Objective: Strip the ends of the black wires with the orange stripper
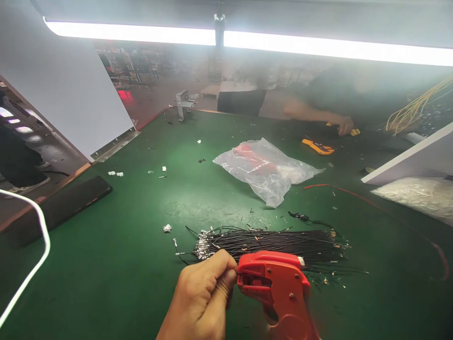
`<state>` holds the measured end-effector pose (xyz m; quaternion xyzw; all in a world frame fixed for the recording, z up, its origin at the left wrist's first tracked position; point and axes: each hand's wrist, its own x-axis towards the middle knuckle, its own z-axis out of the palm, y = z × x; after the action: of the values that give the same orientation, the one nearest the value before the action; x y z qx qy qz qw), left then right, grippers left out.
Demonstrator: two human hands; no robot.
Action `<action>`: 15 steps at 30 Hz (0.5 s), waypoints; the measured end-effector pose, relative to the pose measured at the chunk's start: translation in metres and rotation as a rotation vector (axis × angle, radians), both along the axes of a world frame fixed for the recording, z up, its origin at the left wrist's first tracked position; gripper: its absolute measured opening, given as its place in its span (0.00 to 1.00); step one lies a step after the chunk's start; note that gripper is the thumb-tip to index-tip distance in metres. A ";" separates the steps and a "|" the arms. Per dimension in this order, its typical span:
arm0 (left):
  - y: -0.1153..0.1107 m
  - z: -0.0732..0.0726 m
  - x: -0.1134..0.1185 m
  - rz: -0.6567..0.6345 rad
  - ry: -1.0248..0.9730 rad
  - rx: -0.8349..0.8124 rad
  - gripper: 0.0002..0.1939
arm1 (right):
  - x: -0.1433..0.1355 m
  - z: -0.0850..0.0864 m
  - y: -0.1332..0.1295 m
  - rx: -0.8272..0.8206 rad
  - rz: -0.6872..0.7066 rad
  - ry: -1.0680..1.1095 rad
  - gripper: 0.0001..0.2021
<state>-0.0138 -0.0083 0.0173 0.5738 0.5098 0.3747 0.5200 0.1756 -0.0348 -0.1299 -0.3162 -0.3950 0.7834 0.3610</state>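
My left hand (201, 297) is closed in a pinch at the front of a red pistol-shaped wire stripper (283, 283). A short bit of thin dark wire appears to run from its fingertips into the tool's jaws. The stripper's grip leaves the bottom of the head view, and my right hand is not seen. Just behind both lies a bundle of black wires (269, 243), with silvery metal terminals (203, 245) gathered at its left end. One loose wire with a terminal (175, 244) sticks out to the left.
A clear plastic bag (262, 170) holding red and white pieces lies mid-table. Yellow-orange pliers (317, 147) are near a co-worker's hand (345, 126). White connectors (167, 228) are scattered about. A dark long case (71, 203) and white cable (44, 236) are left; a bag of pale pieces (421, 196) is right.
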 end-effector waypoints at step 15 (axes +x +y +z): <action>-0.002 0.003 -0.014 -0.113 0.249 0.176 0.16 | 0.042 0.057 0.002 0.018 0.139 -0.053 0.12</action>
<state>-0.0275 -0.0103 0.0207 0.6869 0.5025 0.3141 0.4206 0.2180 -0.0329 -0.0728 -0.3053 -0.4324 0.7943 0.2980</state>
